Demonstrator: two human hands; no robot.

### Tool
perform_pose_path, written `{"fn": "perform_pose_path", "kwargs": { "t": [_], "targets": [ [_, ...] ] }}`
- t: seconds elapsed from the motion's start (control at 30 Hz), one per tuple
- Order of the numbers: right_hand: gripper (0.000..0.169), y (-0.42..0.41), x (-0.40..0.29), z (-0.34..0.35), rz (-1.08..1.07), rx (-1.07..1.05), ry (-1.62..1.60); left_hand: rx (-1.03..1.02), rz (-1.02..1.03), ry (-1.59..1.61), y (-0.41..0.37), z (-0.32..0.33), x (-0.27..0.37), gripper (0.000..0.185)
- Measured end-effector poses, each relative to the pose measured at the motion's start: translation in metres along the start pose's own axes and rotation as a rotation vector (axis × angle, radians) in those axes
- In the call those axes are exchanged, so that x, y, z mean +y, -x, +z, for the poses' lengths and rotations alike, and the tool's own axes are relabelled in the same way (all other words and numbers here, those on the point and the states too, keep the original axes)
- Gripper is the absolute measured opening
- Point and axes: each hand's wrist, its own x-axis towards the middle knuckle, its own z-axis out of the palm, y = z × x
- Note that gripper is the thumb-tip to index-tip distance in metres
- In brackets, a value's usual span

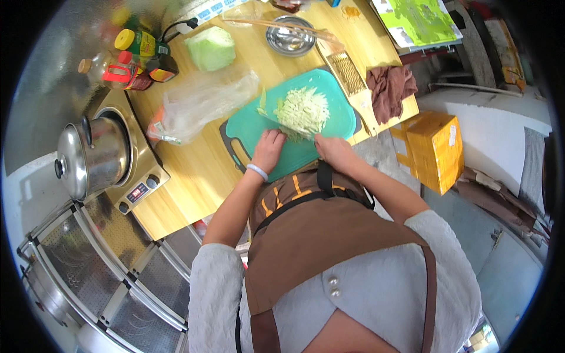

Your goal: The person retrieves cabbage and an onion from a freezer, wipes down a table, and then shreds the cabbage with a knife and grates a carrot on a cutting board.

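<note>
A mound of shredded cabbage lies on a teal cutting board with a dark rim. My right hand is closed at the near edge of the mound, round what looks like the handle of a knife; a thin blade, blurred, slants up and left from it along the shreds. My left hand, with a pale bracelet on the wrist, rests on the board at the left of the mound, fingertips against some shreds. A cabbage strip lies beyond it. Whether the left fingers hold anything is hidden.
Past the board are a cut cabbage, a plastic bag and a metal bowl with chopsticks across it. A grater and a brown cloth lie right. Bottles and a steel pot on a cooker stand left.
</note>
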Motion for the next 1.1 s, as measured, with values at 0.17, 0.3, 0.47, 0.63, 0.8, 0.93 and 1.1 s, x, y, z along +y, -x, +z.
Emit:
{"fn": "perform_pose_path", "kwargs": {
  "t": [0.17,0.3,0.47,0.63,0.8,0.93,1.1],
  "targets": [
    [0.011,0.005,-0.009,0.001,0.075,-0.037,-0.002,0.018,-0.021,0.019,-0.003,-0.001,0.002,0.012],
    [0.013,0.007,0.012,0.010,0.008,0.091,-0.071,0.081,-0.319,0.064,-0.005,-0.007,0.016,0.013],
    [0.013,0.028,0.016,-0.015,0.143,0.271,-0.252,0.377,-0.491,-0.090,-0.063,-0.005,-0.019,0.016],
    [0.014,0.027,0.049,-0.016,0.270,0.400,-0.179,0.267,-0.518,-0.153,-0.089,0.007,-0.043,0.016],
    [0.018,0.009,0.047,-0.040,0.381,0.234,-0.061,0.231,-0.500,-0.054,-0.085,0.004,-0.044,0.012],
    [0.021,-0.002,0.056,-0.020,0.401,0.177,-0.008,0.189,-0.388,0.091,-0.096,0.000,-0.019,0.011],
    [0.019,-0.003,0.040,-0.036,0.385,0.157,-0.024,0.098,-0.080,-0.069,-0.102,0.012,0.011,0.012]
  ]
}}
